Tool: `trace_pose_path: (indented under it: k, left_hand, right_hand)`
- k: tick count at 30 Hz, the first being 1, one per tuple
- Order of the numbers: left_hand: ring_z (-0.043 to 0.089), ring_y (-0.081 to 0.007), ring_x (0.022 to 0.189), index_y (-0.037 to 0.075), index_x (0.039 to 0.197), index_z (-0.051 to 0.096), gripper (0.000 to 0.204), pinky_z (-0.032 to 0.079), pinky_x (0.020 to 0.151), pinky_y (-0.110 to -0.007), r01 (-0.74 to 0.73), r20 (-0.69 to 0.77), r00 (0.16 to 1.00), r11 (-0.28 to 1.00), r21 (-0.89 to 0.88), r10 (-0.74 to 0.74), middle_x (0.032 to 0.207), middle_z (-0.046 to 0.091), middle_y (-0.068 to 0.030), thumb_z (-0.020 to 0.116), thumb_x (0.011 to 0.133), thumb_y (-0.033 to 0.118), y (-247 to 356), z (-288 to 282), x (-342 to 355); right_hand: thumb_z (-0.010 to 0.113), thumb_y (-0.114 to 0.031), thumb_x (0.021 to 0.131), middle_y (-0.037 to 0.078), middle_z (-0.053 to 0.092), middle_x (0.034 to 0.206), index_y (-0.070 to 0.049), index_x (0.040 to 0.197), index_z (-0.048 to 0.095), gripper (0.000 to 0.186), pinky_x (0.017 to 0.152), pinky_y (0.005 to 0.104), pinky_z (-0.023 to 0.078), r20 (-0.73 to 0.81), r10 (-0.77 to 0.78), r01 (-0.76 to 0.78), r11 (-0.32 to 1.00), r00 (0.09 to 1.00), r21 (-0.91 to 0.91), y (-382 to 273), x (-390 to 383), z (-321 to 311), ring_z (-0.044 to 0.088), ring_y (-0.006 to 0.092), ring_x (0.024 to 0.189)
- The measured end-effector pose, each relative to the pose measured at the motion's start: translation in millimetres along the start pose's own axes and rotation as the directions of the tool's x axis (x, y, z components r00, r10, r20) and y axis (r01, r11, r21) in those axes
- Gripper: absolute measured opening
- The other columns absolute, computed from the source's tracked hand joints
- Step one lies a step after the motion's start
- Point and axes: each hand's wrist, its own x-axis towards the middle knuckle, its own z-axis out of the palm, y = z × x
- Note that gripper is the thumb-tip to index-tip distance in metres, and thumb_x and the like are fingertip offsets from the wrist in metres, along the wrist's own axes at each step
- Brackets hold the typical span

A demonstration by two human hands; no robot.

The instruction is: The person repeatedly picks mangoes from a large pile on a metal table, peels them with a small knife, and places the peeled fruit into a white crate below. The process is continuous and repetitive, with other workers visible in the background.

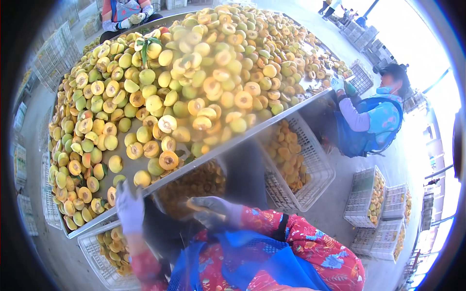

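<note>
A metal-rimmed table (127, 164) is heaped with yellow-green peaches (153, 104), many of them halved with brown hollows. At its near edge is my left hand (130, 206) in a pale glove, fingers stretched up and apart, nothing visible in them. A peach half (111, 196) lies just beside those fingers. My right hand (213, 212), in a glove with grey fingers, is closed in front of my body, right of the left hand. From its fingertips sticks a small tan, elongated piece (195, 204), too blurred to name.
Under the table edge stand white plastic crates of peach halves (110, 248), one crate (318, 177) to the right. More filled crates (361, 199) are stacked on the floor at right. A co-worker in blue (374, 116) works at the right end, another person (127, 17) at the far side.
</note>
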Motion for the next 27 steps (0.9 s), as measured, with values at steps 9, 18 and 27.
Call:
trace_pose_path:
  k: [9, 18, 27]
  left_hand:
    - [0.062, -0.0409, 0.116, -0.002, 0.125, 0.06, 0.057, 0.049, 0.101, -0.046, 0.016, 0.341, 0.938, 0.981, -0.194, 0.052, 0.126, 0.064, -0.0254, 0.074, 0.086, 0.037, 11.3, 48.0, 85.3]
    - [0.067, -0.023, 0.095, 0.003, 0.13, 0.055, 0.043, 0.054, 0.081, -0.034, -0.007, 0.015, 0.999, 0.486, -0.874, 0.043, 0.115, 0.067, -0.0105, 0.063, 0.094, 0.025, 19.6, 53.8, 8.7]
    - [0.065, -0.0297, 0.094, 0.001, 0.135, 0.039, 0.071, 0.053, 0.087, -0.042, 0.18, 0.269, 0.927, 0.317, -0.931, 0.263, 0.102, 0.064, -0.0131, 0.078, 0.077, 0.009, 76.4, 0.3, -28.3]
  right_hand:
    - [0.05, -0.04, 0.106, -0.004, 0.044, 0.055, -0.014, 0.101, 0.063, 0.029, 0.035, 0.026, 0.028, -0.116, -0.186, 0.165, 0.972, 0.976, -0.168, 0.4, -42.4, 12.0, 0.039, 0.0103, 0.038]
    - [0.056, -0.018, 0.102, 0.006, 0.062, 0.071, -0.003, 0.109, 0.054, 0.017, 0.048, 0.0362, 0.045, 0.211, -0.652, 0.347, 0.085, 0.728, -0.934, 8.7, -27.9, 53.8, 0.062, 0.0201, 0.056]
    - [0.059, -0.017, 0.098, 0.027, 0.063, 0.073, -0.001, 0.11, 0.047, 0.024, 0.055, 0.0551, 0.046, 0.527, -0.549, 0.025, -0.676, 0.649, -0.736, 16.4, -30.5, 88.6, 0.064, 0.0468, 0.065]
